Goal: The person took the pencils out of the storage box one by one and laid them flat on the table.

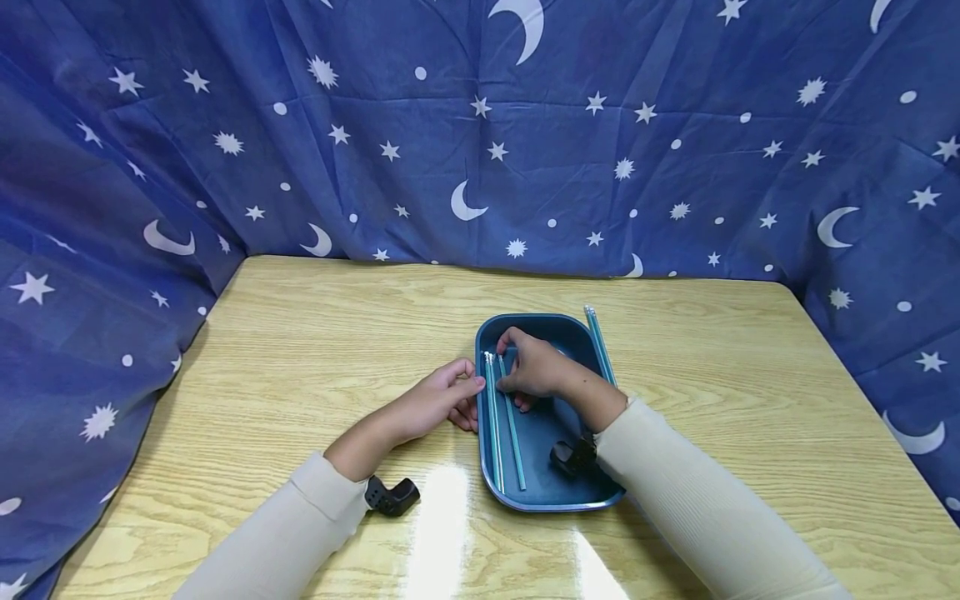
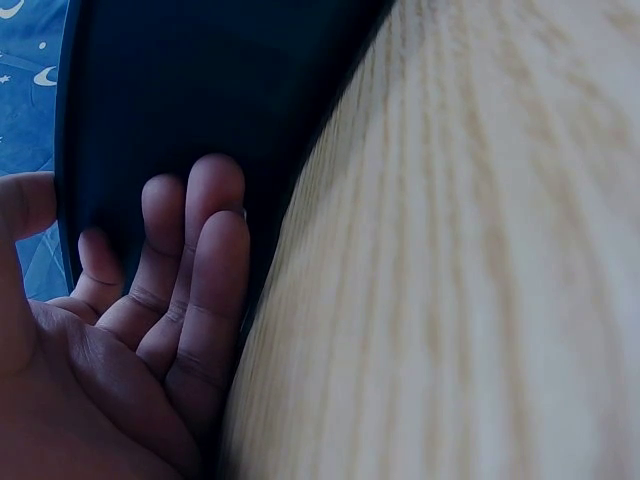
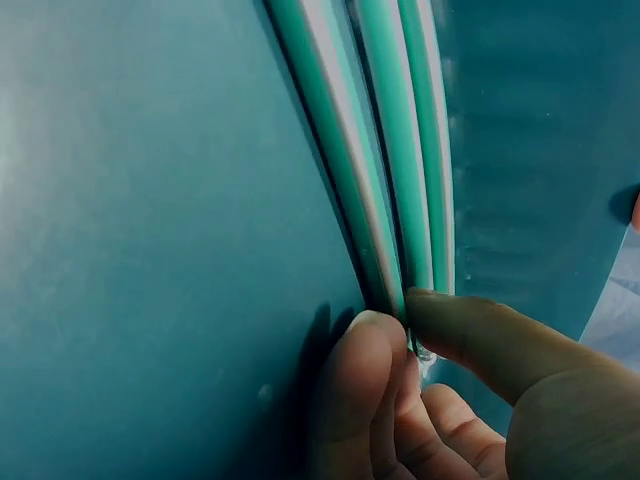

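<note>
A dark teal tray (image 1: 555, 467) lies on the table. Along its left wall run thin green pencils (image 1: 492, 425) with silvery ends, and one more pencil (image 1: 514, 442) slants beside them. My right hand (image 1: 536, 367) reaches inside and pinches the slanting pencil near its far end. In the right wrist view, thumb and fingertips (image 3: 365, 345) meet at the pencil end, close against its neighbours. At the tray's left side, my left hand (image 1: 442, 396) holds the wall, thumb over the rim. In the left wrist view, its bent fingers (image 2: 215, 270) lie against the outer wall.
More green pencils (image 1: 596, 333) lie just outside the tray's right wall, partly hidden by my right arm. The wooden table (image 1: 322, 333) stretches around the tray. A blue curtain (image 1: 420, 167) with stars and moons hangs behind and at both sides.
</note>
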